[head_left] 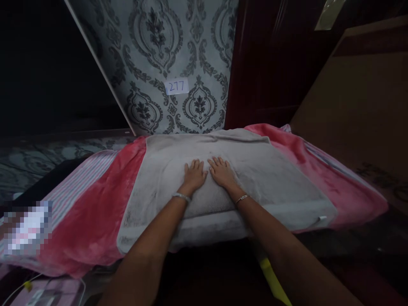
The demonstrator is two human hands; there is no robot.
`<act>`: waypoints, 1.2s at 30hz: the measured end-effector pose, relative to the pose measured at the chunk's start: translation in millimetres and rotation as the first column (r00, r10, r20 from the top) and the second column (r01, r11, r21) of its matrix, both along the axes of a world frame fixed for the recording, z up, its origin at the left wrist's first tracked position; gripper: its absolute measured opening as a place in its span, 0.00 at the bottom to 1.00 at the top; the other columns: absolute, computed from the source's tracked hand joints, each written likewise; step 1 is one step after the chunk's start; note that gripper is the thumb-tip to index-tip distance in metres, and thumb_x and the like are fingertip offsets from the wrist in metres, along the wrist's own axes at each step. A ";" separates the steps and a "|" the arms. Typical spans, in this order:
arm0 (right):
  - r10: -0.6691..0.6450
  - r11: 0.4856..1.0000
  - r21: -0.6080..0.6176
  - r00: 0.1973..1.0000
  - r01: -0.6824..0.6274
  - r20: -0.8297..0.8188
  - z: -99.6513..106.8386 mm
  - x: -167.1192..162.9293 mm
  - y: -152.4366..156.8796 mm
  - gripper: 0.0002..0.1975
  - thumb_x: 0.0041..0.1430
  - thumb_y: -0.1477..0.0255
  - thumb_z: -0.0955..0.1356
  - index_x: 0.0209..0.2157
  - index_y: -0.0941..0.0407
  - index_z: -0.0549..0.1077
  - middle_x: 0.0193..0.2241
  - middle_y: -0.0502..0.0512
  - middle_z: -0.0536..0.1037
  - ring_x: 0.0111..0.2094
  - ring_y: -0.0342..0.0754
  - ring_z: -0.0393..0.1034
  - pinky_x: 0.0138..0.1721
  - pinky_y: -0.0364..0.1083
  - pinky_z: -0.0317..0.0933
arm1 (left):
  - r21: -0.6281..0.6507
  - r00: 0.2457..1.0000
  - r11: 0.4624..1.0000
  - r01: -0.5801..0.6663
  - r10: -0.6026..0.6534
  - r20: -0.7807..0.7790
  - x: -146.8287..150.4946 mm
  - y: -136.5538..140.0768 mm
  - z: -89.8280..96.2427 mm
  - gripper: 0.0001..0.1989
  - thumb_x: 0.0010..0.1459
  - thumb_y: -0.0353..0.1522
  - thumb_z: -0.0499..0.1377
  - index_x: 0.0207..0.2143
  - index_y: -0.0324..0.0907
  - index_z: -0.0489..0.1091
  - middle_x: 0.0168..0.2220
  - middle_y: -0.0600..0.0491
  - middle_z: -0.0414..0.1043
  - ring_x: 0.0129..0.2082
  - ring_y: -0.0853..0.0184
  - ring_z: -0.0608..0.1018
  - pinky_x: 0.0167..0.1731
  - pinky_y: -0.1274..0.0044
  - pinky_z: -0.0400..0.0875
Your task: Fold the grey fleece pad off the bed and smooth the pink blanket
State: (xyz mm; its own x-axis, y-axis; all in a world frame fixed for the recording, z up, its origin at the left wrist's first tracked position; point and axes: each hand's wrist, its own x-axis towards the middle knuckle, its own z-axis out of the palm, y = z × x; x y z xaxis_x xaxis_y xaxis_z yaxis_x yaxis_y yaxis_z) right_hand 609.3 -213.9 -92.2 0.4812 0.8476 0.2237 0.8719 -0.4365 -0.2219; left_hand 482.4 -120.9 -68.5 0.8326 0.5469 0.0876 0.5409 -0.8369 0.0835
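Note:
A grey towel [274, 178] lies spread over a red and pink blanket [95, 212], with a small white tag at its lower right edge. My left hand [194, 175] rests flat on the middle of the towel, fingers stretched out. Close beside it, my right hand [222, 171] also lies palm down on the fabric with its fingers apart. Neither hand holds anything. Under and around the hands the towel shows soft creases and a slightly raised area.
Striped cloth [86, 174] shows beneath the blanket at both sides. Behind stands a patterned wall [197, 55] with a paper label [177, 86] reading 277. A dark red door [267, 63] and a large cardboard box [366, 106] stand right; a dark screen [54, 72] is left.

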 end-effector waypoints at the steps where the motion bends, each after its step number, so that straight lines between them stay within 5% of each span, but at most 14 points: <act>1: 0.001 1.000 -0.013 1.000 -0.001 0.000 -4.4 0.5 0.2 0.28 0.73 0.67 0.56 0.71 0.51 0.61 0.72 0.57 0.57 0.73 0.59 0.47 0.69 0.63 0.43 | 0.011 1.000 1.000 0.000 0.000 0.005 4.5 -3.2 -5.3 0.31 0.71 0.40 0.43 0.72 0.39 0.54 0.74 0.40 0.49 0.75 0.53 0.52 0.71 0.51 0.44; 8: -0.002 0.999 -0.039 1.000 0.002 -0.012 -10.9 4.3 1.4 0.28 0.74 0.66 0.55 0.72 0.50 0.59 0.73 0.57 0.55 0.73 0.59 0.46 0.70 0.64 0.41 | -0.011 0.993 0.995 -0.097 0.096 -0.064 -23.0 35.7 -2.9 0.34 0.71 0.49 0.44 0.73 0.44 0.55 0.75 0.41 0.48 0.75 0.49 0.50 0.70 0.50 0.44; 13: -0.007 0.999 -0.053 1.000 0.007 -0.006 -7.4 1.5 -0.1 0.28 0.74 0.67 0.55 0.72 0.50 0.60 0.73 0.57 0.55 0.73 0.58 0.46 0.70 0.63 0.42 | -0.066 0.972 0.972 -0.226 0.221 -0.080 -66.9 74.4 10.2 0.32 0.73 0.45 0.44 0.73 0.40 0.53 0.75 0.42 0.46 0.75 0.51 0.49 0.71 0.51 0.42; 17: -0.006 0.997 -0.082 1.000 0.007 0.006 -2.1 1.3 -2.1 0.28 0.74 0.66 0.55 0.72 0.51 0.59 0.73 0.56 0.55 0.73 0.58 0.47 0.70 0.62 0.44 | -0.085 0.939 0.938 -0.336 0.327 -0.103 -100.6 80.1 20.2 0.32 0.73 0.41 0.42 0.73 0.33 0.50 0.75 0.37 0.45 0.74 0.45 0.50 0.69 0.45 0.44; 21: -0.014 0.994 -0.106 1.000 0.011 -0.025 8.1 0.2 -4.0 0.28 0.74 0.66 0.54 0.72 0.51 0.58 0.73 0.56 0.54 0.73 0.58 0.46 0.70 0.62 0.44 | -0.029 0.914 0.914 -0.405 0.404 -0.035 -116.7 53.3 32.8 0.34 0.72 0.41 0.44 0.72 0.27 0.52 0.75 0.32 0.40 0.75 0.39 0.44 0.68 0.43 0.43; 23: -0.029 0.993 -0.118 0.998 0.021 -0.064 13.2 -5.7 -8.4 0.28 0.75 0.66 0.54 0.72 0.51 0.58 0.73 0.57 0.54 0.73 0.59 0.45 0.70 0.63 0.45 | 0.001 0.933 0.933 -0.360 0.360 0.010 -112.3 23.1 34.0 0.33 0.72 0.39 0.45 0.72 0.29 0.50 0.75 0.34 0.40 0.75 0.44 0.45 0.70 0.48 0.45; 26: -0.031 0.996 -0.089 0.997 0.025 -0.074 14.9 -22.9 -23.6 0.28 0.74 0.67 0.53 0.72 0.50 0.59 0.73 0.58 0.54 0.73 0.60 0.46 0.68 0.64 0.48 | 0.010 0.989 0.989 -0.145 0.145 0.013 -91.8 -35.7 22.2 0.31 0.71 0.38 0.46 0.73 0.37 0.51 0.75 0.41 0.45 0.75 0.54 0.48 0.72 0.55 0.45; 30: -0.003 0.994 -0.105 1.000 0.000 -0.026 3.6 -45.6 -50.2 0.28 0.74 0.68 0.54 0.72 0.48 0.59 0.74 0.56 0.53 0.73 0.60 0.46 0.68 0.64 0.49 | 0.014 0.994 0.994 0.110 -0.110 0.011 -62.5 -98.2 -9.6 0.32 0.71 0.40 0.46 0.73 0.36 0.51 0.74 0.40 0.48 0.75 0.54 0.51 0.72 0.54 0.45; 36: -0.004 0.996 -0.088 1.000 0.007 0.030 -9.7 -51.3 -61.8 0.29 0.74 0.67 0.54 0.73 0.49 0.57 0.74 0.55 0.51 0.74 0.58 0.43 0.70 0.63 0.45 | 0.074 1.000 0.997 0.002 -0.003 0.003 -78.7 -93.2 -29.5 0.36 0.70 0.47 0.47 0.72 0.33 0.54 0.74 0.36 0.49 0.74 0.50 0.53 0.71 0.53 0.48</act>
